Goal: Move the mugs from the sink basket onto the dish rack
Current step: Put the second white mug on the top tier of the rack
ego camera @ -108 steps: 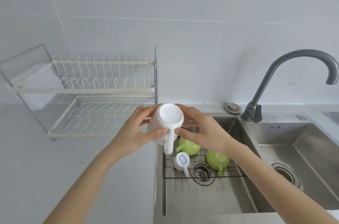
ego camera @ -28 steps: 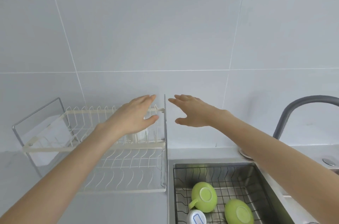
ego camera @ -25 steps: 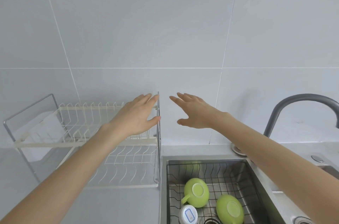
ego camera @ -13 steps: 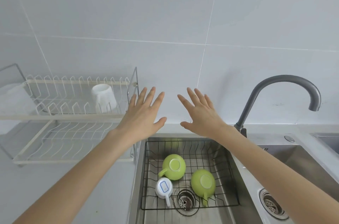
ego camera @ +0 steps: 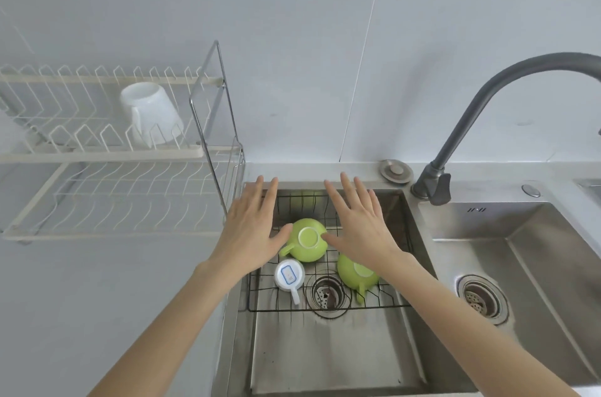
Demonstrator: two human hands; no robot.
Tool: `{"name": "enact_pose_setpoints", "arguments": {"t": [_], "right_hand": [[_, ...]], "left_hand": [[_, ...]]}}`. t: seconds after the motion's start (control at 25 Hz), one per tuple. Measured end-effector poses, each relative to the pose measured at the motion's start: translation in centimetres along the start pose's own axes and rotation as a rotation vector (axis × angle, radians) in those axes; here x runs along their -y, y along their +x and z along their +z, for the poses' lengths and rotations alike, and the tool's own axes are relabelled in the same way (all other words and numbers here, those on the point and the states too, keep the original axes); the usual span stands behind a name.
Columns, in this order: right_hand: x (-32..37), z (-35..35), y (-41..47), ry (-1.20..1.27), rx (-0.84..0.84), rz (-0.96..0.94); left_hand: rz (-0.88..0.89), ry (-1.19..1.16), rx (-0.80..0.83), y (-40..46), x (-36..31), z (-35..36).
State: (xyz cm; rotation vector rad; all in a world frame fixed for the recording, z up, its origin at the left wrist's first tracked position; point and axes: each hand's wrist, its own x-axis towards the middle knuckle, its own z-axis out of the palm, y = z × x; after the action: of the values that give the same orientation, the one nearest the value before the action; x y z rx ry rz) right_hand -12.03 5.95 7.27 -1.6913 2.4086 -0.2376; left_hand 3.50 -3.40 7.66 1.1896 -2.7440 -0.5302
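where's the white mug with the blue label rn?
Head view: the white mug with the blue label sits upside down in the sink basket, front left, just left of the drain and below the nearer green mug.

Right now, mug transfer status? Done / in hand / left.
Done: one white mug sits upside down on the dish rack upper tier. In hand: nothing gripped; left hand and right hand, both open, flank the rear green mug in the sink basket. Left: that mug, the front green mug and the small white mug.
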Motion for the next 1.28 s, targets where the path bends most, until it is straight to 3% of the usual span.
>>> {"name": "enact_pose_setpoints", "arguments": {"t": [0.36,0.8,1.04,1.28], "right_hand": [[-1.4,6.5,2.3,0.114,0.175,0.044],[-1.8,15.2,3.9,0.441,0.502,0.228],[-1.8,18.5,5.0,0.651,0.569,0.325],[-1.5,20.7,6.3,0.695,0.563,0.408]], "left_hand": [[-0.200,-0.358,0.184,1.1,1.6,7.2],[-0.633,-0.791,0.375,2.9,3.0,14.6],[-0.881,-0.941,0.404,4.3,4.7,18.2],[-0.922,-1.002,0.422,5.0,5.2,19.1]]}}
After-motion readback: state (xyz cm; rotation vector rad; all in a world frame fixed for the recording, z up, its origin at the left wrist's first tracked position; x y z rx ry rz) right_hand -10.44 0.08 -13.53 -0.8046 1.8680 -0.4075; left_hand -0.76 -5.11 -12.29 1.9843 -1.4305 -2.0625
